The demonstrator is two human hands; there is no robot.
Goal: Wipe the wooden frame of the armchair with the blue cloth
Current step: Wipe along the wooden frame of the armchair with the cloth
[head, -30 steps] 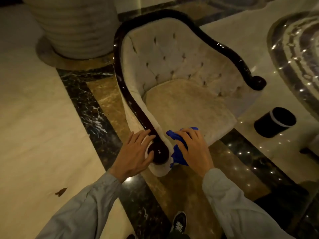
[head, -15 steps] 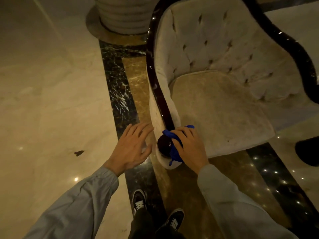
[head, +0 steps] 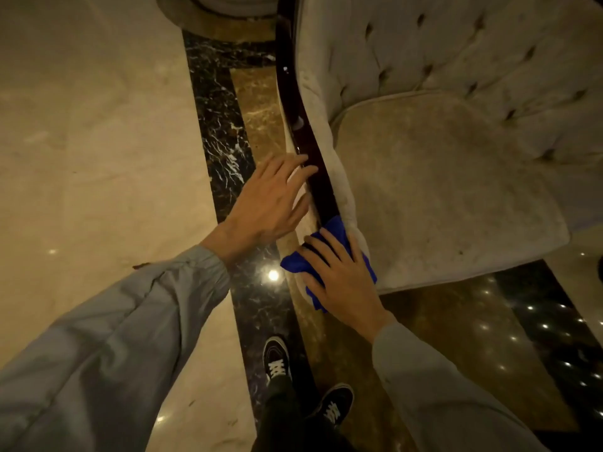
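Observation:
A cream tufted armchair (head: 440,177) fills the upper right. Its dark glossy wooden frame (head: 305,138) runs down the left arm toward me. My right hand (head: 342,275) presses the blue cloth (head: 293,263) over the front end of that arm, so the rounded end of the frame is hidden under cloth and hand. My left hand (head: 270,197) lies flat with fingers spread, its fingertips touching the outer side of the frame just above the cloth.
Polished marble floor (head: 98,158) with a black veined band (head: 222,132) lies left of the chair. A large ribbed planter base (head: 222,14) stands at the top. My two dark sneakers (head: 277,360) are close to the chair's front corner.
The view has come closer and shifted left along the chair arm. My right hand has spread the cloth over the arm's end, and my left hand has moved onto the frame above it.

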